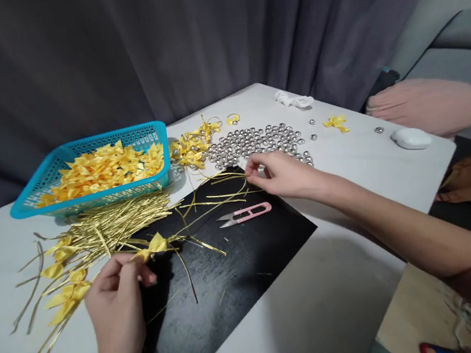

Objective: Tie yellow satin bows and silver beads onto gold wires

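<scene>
While the left hand (117,295) pinches a yellow satin-like ribbon bow (156,245) between thumb and fingers, the bow sits over the left edge of a black rectangular mat (253,282), with shiny gold cord ends trailing from it. The right hand (278,174) is narrow, its thumb and fingertips drawn together at the far end of a thin gold cord (212,211) that runs across from the bow (whether the fingers grip it firmly, I cannot tell).

Between the hands, on the mat, lies a pair of pink-handled metal thread snips (254,212), blades towards the left. Beyond the left hand a thick bundle of metallic gold cords (129,215) spreads in front of a turquoise perforated plastic basket (165,140), which holds a heap of yellow ribbon bows (107,168). Two more yellow bows on gold cords (68,295) lie just left of the left hand.

Beside the basket is a cluster of yellow bows with looped cords (192,146); next to it, beyond the right hand, silvery round beads (252,142) are scattered across the white counter (313,314). Farther right rest a loose yellow bow (335,123) and a white oval object (411,138). A dark grey curtain (194,39) hangs behind.
</scene>
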The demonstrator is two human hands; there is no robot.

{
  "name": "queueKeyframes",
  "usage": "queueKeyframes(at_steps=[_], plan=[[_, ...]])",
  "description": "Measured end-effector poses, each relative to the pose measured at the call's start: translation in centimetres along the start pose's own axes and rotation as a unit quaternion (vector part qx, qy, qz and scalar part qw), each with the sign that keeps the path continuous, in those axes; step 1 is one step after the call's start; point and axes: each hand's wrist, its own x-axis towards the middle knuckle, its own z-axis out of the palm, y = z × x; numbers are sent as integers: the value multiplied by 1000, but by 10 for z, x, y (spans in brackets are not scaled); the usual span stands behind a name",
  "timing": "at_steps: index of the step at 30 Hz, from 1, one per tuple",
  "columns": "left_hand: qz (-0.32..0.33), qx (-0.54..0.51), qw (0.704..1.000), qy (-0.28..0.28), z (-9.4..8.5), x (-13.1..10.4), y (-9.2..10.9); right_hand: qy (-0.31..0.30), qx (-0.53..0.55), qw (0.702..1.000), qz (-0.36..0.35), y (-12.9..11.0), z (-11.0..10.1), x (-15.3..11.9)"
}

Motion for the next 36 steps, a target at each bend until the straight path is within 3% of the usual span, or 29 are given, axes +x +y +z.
queueKeyframes(at_steps=[2,4,9,14,16,18,20,23,26,31,36], plan=[[12,0,1000,-12,0,-1,2,44,76,994,-57,-13,21,-6],[20,0,1000,-21,-1,-3,3,2,151,983,-108,-29,41,-11],[29,1,999,-32,-2,-3,4,-78,134,967,-202,-58,69,-1],[28,-8,999,-30,0,-2,3,-177,162,955,-174,-61,66,14],[25,-5,999,-32,2,-1,3,-209,227,940,-144,-60,64,11],[25,-4,999,-35,5,0,2,-247,358,896,-86,-59,63,6],[24,-4,999,-46,7,1,2,-262,485,834,-28,-59,63,1],[19,-2,998,-60,10,2,1,-251,578,776,17,-59,61,-2],[6,0,999,-54,10,4,2,-210,629,747,53,-56,51,-1],[-10,-1,999,-50,9,4,6,-103,673,728,72,-46,21,-3],[-10,1,998,-57,10,1,7,-104,667,735,61,-46,11,-6]])
